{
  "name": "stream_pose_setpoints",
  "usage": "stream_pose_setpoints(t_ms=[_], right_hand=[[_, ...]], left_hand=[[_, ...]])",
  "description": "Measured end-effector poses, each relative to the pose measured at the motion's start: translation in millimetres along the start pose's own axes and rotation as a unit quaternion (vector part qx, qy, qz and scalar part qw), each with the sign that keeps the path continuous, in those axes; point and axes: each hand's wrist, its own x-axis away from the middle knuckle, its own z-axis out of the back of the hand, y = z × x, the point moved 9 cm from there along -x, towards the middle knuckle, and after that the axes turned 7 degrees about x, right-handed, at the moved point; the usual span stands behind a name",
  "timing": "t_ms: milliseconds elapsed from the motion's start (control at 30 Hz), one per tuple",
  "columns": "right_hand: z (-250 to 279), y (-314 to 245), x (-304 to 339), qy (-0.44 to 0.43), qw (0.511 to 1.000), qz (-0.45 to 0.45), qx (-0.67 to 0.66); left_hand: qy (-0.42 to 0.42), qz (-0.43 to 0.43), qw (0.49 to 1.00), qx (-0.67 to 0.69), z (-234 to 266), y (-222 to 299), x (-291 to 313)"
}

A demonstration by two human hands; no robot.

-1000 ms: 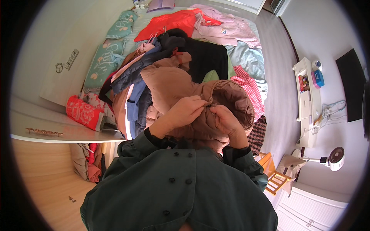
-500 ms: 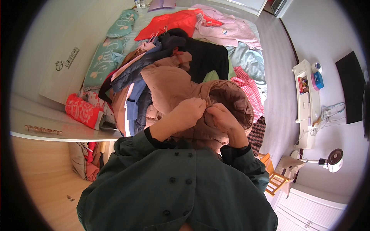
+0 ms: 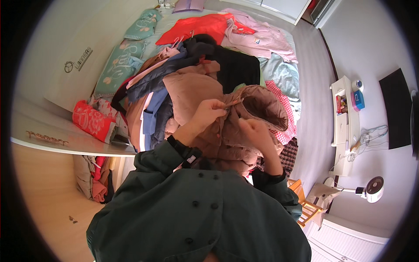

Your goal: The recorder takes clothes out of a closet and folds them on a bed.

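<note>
A brown padded jacket (image 3: 190,94) with a hood (image 3: 262,107) lies in front of me, its sleeve stretching away over other clothes. My left hand (image 3: 208,115) pinches the edge of its front opening just below the hood, where a strip of the placket sticks out past the fingertips. Lower and to the right, my right hand (image 3: 256,133) is closed on the other side of the jacket's front; its fingertips are partly hidden. The two hands are a short way apart.
Several garments on hangers, among them a navy coat (image 3: 155,109), lie left of the jacket on the bed. Beyond are a black garment (image 3: 238,70), a red one (image 3: 196,28) and a pink one (image 3: 262,37). A wooden chair (image 3: 307,209) stands at my right.
My hands have moved apart: the left one slightly up and left with the placket edge, the right one down and right. The hood has shifted a little, and the view has tilted slightly.
</note>
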Motion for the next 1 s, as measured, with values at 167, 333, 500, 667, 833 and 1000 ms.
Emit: stream_pose_setpoints(t_ms=[167,333,500,667,833,1000], right_hand=[[-12,5,-7,0.129,0.987,0.075,0.060],[-34,35,-16,0.042,0.988,0.047,-0.138],[-42,35,-15,0.048,0.947,0.016,-0.316],[-34,27,-18,0.100,0.974,0.062,-0.195],[-37,28,-18,0.102,0.978,0.046,-0.178],[-36,24,-21,0.111,0.984,0.088,-0.110]], left_hand=[[-0.036,-0.020,0.999,0.033,-18,4,2],[-0.033,-0.056,0.998,0.002,-21,10,5],[-0.012,-0.147,0.986,-0.071,-21,16,6],[0.007,-0.163,0.983,-0.088,-21,20,12],[0.004,-0.176,0.978,-0.110,-22,19,12],[0.004,-0.159,0.985,-0.067,-26,13,14]])
